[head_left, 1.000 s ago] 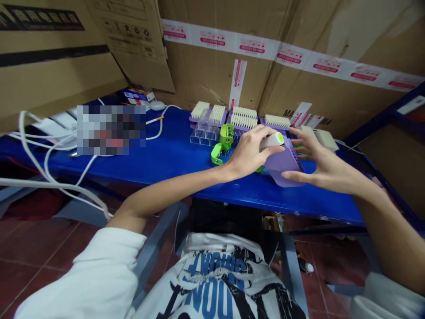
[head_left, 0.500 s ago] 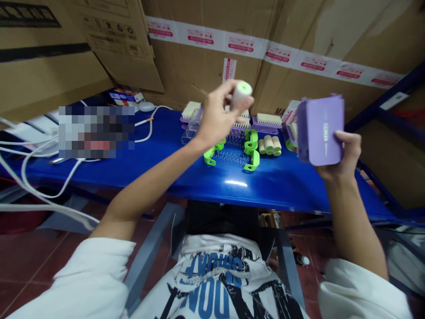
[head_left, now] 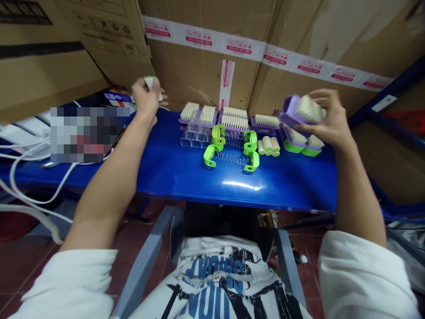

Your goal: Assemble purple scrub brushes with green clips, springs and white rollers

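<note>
My left hand is raised at the back left of the blue table, closed around a small white roller with a green end. My right hand holds a purple brush block with cream bristles, lifted above a stack of similar purple and green brush blocks. Between the hands lie three green-capped white rollers and a blue pin plate with green clips.
A row of purple brush blocks and clear plastic trays stands along the back edge. Cardboard boxes wall in the back. White cables and a pixelated patch lie at the left. A blue shelf frame rises at the right.
My left hand has carried the roller from above the table's middle to the back left. My right hand has turned the purple block bristles-up and lowered it over the stack.
</note>
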Available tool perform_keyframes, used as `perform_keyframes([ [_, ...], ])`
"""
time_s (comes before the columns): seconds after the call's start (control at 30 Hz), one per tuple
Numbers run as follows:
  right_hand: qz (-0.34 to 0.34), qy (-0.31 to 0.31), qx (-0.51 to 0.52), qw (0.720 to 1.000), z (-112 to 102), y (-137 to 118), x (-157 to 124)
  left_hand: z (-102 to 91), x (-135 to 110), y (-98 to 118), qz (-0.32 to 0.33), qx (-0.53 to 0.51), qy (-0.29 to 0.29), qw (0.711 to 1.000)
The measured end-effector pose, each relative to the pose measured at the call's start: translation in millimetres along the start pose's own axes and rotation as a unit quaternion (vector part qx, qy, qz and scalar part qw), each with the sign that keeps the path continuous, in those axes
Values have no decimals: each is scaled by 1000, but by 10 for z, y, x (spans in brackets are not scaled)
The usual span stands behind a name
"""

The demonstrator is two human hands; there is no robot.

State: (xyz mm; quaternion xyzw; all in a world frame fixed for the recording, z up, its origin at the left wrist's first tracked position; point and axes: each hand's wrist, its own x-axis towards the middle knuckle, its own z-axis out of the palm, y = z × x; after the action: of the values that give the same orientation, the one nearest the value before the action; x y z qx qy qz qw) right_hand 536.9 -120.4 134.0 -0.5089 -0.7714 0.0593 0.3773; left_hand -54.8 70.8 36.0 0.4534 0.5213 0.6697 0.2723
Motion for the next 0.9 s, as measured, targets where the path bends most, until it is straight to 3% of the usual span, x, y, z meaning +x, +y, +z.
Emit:
perform_keyframes([
  [0.1, 4, -117, -179, 977, 77, 115, 445, 38, -281, -32, -56, 8, -10, 998],
  [0.17, 7, -200, -203, 958, 218, 190, 666, 59, -470, 0, -64, 16, -21, 998],
  [0.27, 10, -263, -202, 943, 438, 312, 859, 61, -668, 93, -88, 31, -23, 995],
  [0.57, 33, -334, -190, 923, 700, 479, 940, 94, -766, 197, -129, 50, -48, 989],
  [0.9, 18, -293, -216, 931, 945, 532, 939, 129, -663, 12, -108, 73, -52, 990],
])
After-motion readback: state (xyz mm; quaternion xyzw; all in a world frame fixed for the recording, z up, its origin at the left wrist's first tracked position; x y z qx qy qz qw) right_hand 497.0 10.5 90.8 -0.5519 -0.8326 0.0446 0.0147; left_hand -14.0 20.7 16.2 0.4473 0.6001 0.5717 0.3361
